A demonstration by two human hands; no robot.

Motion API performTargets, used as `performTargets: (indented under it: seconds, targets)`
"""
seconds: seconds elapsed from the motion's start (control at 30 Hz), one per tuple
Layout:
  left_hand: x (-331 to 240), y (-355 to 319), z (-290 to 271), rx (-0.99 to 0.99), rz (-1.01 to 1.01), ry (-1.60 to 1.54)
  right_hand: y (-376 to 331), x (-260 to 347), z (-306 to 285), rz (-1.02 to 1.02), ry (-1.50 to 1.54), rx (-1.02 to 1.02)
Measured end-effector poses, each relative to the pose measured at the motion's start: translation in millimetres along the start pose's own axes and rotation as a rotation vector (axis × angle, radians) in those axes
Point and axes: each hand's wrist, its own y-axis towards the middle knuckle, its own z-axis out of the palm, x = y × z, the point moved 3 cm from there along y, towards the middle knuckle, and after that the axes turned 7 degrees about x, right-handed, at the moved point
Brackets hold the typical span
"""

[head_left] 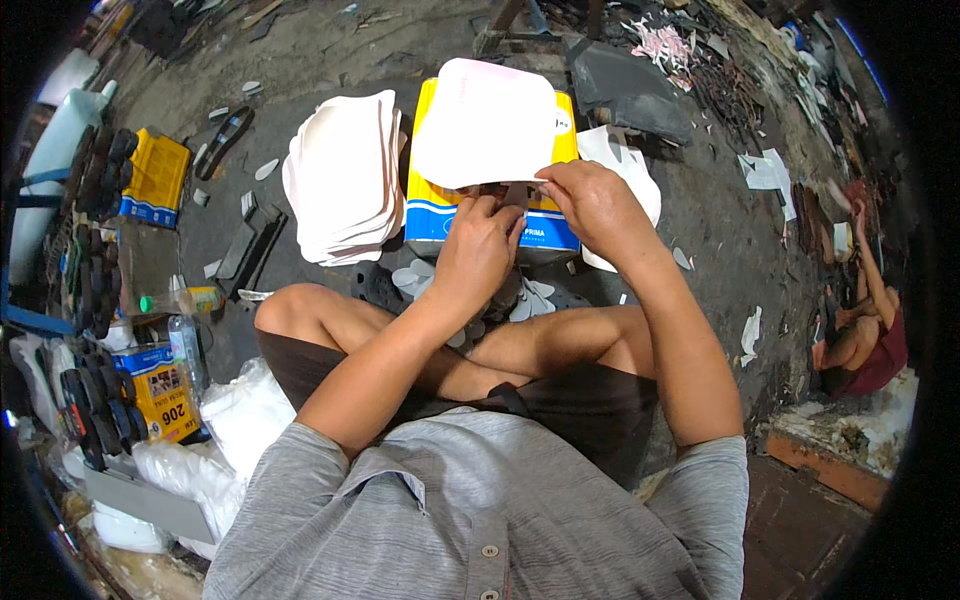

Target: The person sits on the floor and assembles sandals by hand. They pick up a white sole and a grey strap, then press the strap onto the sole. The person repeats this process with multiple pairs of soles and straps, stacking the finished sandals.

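Note:
A white foam sheet (pixel 487 120) with rounded corners lies over a yellow and blue box (pixel 440 215) in front of my crossed legs. My right hand (pixel 592 200) pinches the sheet's near edge. My left hand (pixel 478 250) is closed around a small dark tool, most likely a blade, pressed at the same edge; the tool is mostly hidden by my fingers. Small white cut-out pieces (pixel 418 278) lie under my hands by my shins.
A stack of white foam sheets (pixel 343 180) sits left of the box. Dark sandal soles (pixel 95 235), yellow boxes (pixel 153 180), a bottle (pixel 186 350) and white bags (pixel 240 415) line the left. Scraps litter the floor. Another person (pixel 862 335) sits at right.

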Motion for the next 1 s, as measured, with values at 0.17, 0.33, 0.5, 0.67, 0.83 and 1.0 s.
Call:
performTargets:
  seconds: [0.17, 0.33, 0.5, 0.67, 0.83, 1.0]
  targets:
    - [1.4, 2.2, 5.1, -0.082, -0.031, -0.002, -5.1, -0.4, 11.8, -0.011, 0.027, 0.09]
    - [0.4, 1.5, 9.8, -0.105, -0.014, -0.029, -3.6, -3.9, 13.3, 0.001, 0.037, 0.087]
    - [-0.6, 3.3, 11.2, -0.117, -0.024, -0.012, 7.1, -8.6, -0.5, 0.022, -0.024, 0.109]
    - [-0.6, 3.3, 13.2, -0.125, -0.028, -0.016, 8.5, -9.7, 3.0, 0.032, 0.02, 0.15]
    - [-1.6, 3.1, 12.1, -0.14, -0.011, -0.023, 1.8, -7.5, 14.6, 0.066, 0.08, 0.164]
    - [-2.8, 1.2, 11.7, -0.135, -0.024, -0.006, -0.1, -4.0, 14.2, 0.046, 0.076, 0.139]
